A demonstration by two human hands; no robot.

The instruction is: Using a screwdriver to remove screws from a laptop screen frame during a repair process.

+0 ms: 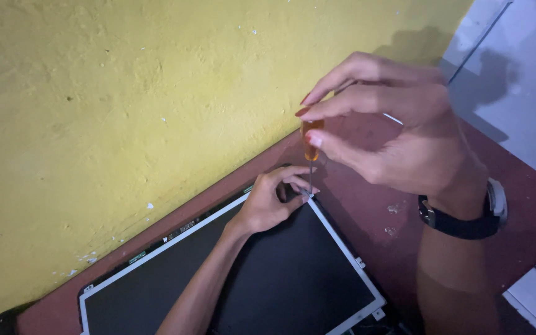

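Note:
My right hand (392, 130) pinches the orange handle of a small screwdriver (311, 149) held upright, its thin shaft pointing down at the far right corner of a flat display panel (293, 279). The panel has a dark face and a pale metal frame, and it lies on a dark red table (373, 211). My left hand (271, 201) rests on that same corner, fingers curled around the screwdriver's tip. A black wristwatch (466, 217) sits on my right wrist.
A rough yellow wall (125, 105) runs right behind the panel along the table's far edge. A pale grey surface (522, 80) lies at the upper right, beyond the table. Small mounting tabs (360, 262) stick out from the panel's right edge.

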